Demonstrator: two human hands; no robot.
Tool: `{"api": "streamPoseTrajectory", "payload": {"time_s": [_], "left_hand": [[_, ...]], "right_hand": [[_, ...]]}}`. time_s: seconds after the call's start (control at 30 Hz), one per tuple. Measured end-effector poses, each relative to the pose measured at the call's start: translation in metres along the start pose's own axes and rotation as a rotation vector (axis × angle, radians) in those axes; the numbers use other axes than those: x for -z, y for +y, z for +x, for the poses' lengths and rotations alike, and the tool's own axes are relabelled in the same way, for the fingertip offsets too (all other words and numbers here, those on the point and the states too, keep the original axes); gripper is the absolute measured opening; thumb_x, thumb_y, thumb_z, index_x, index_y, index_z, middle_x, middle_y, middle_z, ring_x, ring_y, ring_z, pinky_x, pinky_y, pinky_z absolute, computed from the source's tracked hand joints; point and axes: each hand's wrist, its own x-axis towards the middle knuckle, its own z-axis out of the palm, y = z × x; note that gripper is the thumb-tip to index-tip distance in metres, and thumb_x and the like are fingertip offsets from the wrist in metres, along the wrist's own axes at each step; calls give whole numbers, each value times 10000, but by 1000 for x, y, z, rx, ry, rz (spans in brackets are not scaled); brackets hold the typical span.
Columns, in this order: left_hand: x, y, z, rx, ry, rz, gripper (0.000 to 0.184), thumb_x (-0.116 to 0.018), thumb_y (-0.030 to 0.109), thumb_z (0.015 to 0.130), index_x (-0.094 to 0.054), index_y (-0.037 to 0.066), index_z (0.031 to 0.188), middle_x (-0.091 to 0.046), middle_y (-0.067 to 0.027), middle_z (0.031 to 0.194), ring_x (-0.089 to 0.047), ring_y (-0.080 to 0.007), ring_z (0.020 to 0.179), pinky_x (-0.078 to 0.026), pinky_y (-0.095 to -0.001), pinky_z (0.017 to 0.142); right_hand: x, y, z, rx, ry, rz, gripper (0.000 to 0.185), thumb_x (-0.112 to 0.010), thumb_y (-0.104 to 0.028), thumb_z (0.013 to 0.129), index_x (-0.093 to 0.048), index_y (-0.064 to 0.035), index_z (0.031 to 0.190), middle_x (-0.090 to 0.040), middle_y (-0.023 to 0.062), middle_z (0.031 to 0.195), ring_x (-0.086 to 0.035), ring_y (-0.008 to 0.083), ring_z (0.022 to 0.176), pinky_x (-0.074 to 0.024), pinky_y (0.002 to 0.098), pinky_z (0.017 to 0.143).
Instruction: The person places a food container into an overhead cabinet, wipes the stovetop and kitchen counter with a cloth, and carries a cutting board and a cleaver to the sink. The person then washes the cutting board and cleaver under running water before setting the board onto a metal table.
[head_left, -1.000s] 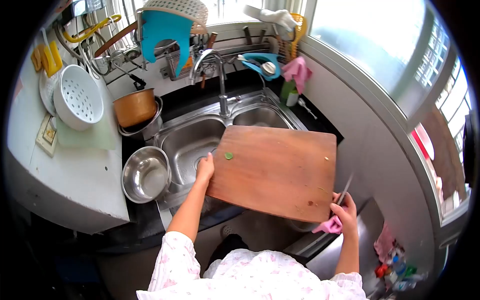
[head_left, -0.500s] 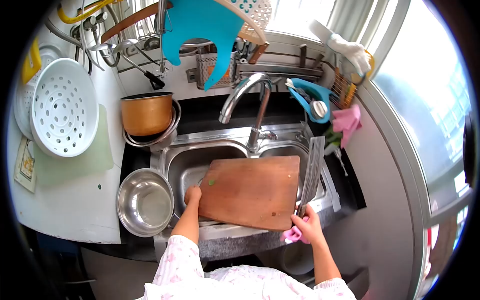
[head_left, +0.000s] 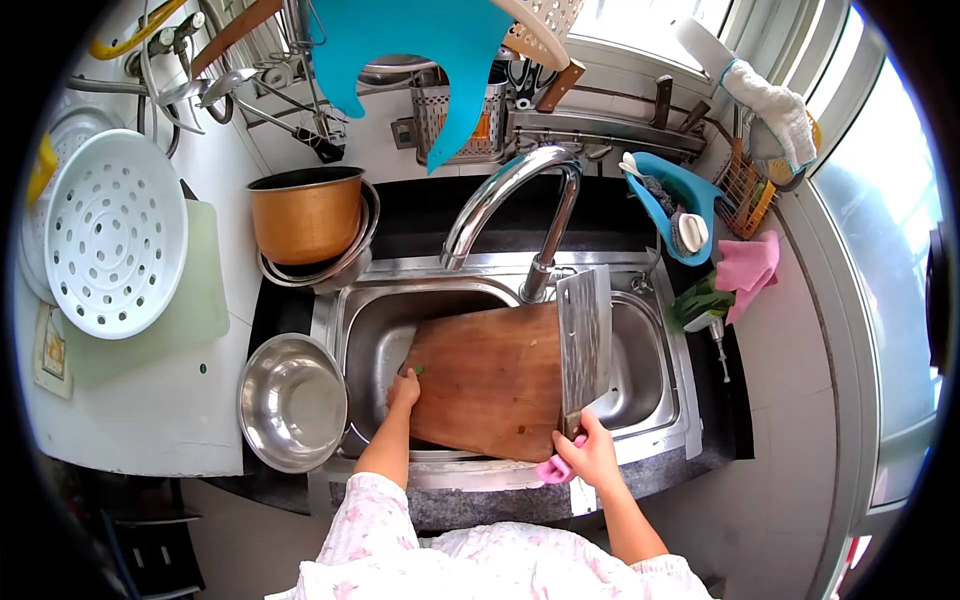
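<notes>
A brown wooden cutting board (head_left: 484,375) lies tilted across the double sink (head_left: 650,345). My left hand (head_left: 404,388) is closed on its left edge, fingers partly hidden. A small green scrap (head_left: 419,370) sits by that hand. My right hand (head_left: 588,452) grips the handle of a cleaver (head_left: 585,340), whose broad blade points away from me and stands over the board's right edge. A pink cloth (head_left: 556,469) is bunched under the same hand, at the board's near right corner. Whether the right fingers also touch the board, I cannot tell.
The chrome faucet (head_left: 515,200) arches behind the board. Left of the sink stand a steel bowl (head_left: 292,402) and a copper-coloured pot (head_left: 306,215). A blue caddy (head_left: 672,205), a pink rag (head_left: 748,270) and a green bottle (head_left: 702,302) are at the right back.
The cleaver has shifted left over the board's right edge, and its broad face now shows. The board has moved slightly left in the sink. The camera view has shifted as well.
</notes>
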Motion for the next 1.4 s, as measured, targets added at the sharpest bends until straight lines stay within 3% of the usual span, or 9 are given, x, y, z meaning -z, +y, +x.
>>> {"api": "streamPoseTrajectory", "payload": {"time_s": [0.47,0.53,0.67,0.77,0.87,1.07,1.2,1.33,1.4], "left_hand": [[18,-5,-27,-361,48,-174,507,-373,362,884,-455,-12,1216,-436,-273,1233,-377,-409,1175,-301,-434,990],[20,-1,-36,-549,231,-179,460,-396,339,878,-503,-8,1160,-465,-262,1191,-420,-404,1126,-328,-441,963],[19,23,-112,-795,-44,-726,251,-571,156,826,-579,26,1041,-575,-108,985,-534,-226,948,-420,-315,836],[52,54,-221,-471,-892,-1038,353,-591,238,854,-501,47,1137,-569,-66,1064,-536,-143,981,-457,-302,823],[52,61,-232,-274,-1181,-1208,244,-525,198,888,-476,64,1086,-574,-69,1063,-569,-217,987,-478,-373,843],[59,53,-219,-304,-918,-1176,207,-471,108,899,-454,97,1106,-589,-69,1033,-609,-195,886,-514,-362,737],[75,46,-208,-256,-877,-1197,294,-444,77,886,-389,126,1170,-565,-57,1025,-604,-182,859,-522,-353,716],[91,47,-223,-297,-917,-1244,399,-478,0,833,-349,135,1185,-516,-73,1095,-582,-218,910,-526,-358,712],[87,45,-223,-353,-914,-1191,472,-515,-18,810,-328,150,1210,-495,-62,1122,-573,-205,931,-530,-339,715]], "right_hand": [[-1,7,-8,-22,132,-246,297,-635,-276,704,-481,-58,834,-588,170,691,-577,384,690,-443,433,597],[6,-4,-17,-32,134,-285,285,-625,-278,700,-489,-63,829,-594,164,685,-580,380,691,-447,438,600],[18,-39,-28,-38,47,-462,260,-598,-283,698,-509,-68,813,-600,159,689,-590,360,693,-452,442,611],[5,-53,-27,103,-98,-592,264,-590,-286,698,-525,-61,819,-612,144,696,-598,343,682,-462,442,615],[-15,-60,-21,174,-186,-636,250,-587,-278,701,-533,-66,822,-617,135,703,-604,331,679,-467,440,617],[-6,-69,-4,126,-332,-318,342,-629,-380,761,-625,-66,899,-650,123,771,-635,274,718,-488,368,630],[28,-103,19,50,-19,-198,250,-626,-263,809,-630,-14,786,-627,76,673,-574,123,591,-451,268,553],[-9,-130,41,354,352,195,160,-604,-174,844,-577,-17,827,-565,10,660,-498,58,565,-406,214,514],[-40,-153,31,502,240,211,135,-604,-138,836,-556,-28,899,-568,48,809,-573,106,676,-460,244,568]]}}
